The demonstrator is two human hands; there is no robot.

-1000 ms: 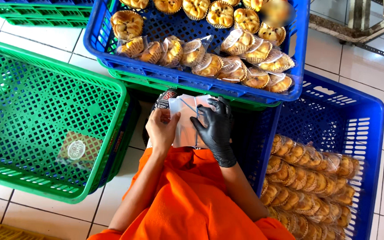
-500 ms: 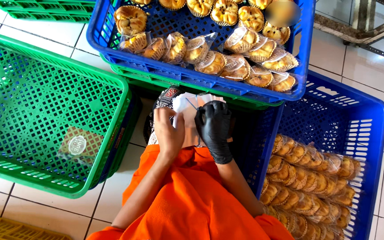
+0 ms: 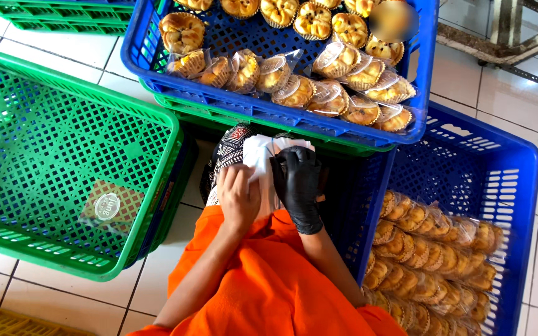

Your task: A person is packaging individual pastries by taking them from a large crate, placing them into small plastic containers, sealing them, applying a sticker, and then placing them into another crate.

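My left hand [image 3: 239, 198] is bare and rests on a stack of clear plastic bags [image 3: 260, 154] lying on my lap. My right hand [image 3: 297, 184], in a black glove, grips the same stack from the right side, fingers curled over it. Both hands sit just below the front wall of a blue crate [image 3: 269, 112] that holds round pastries, some bare at the back and some wrapped in clear bags [image 3: 319, 93] along the front.
A green crate [image 3: 157, 143] at the left holds one wrapped item [image 3: 108, 206]. At the right, a lower blue crate [image 3: 524, 186] is packed with several wrapped pastries [image 3: 431, 249]. Another green crate [image 3: 51, 12] stands at the top left. White floor tiles surround everything.
Both hands have stayed on the bag stack; my left hand has shifted slightly over it and my gloved right hand has closed further around it. The view has drifted a little.
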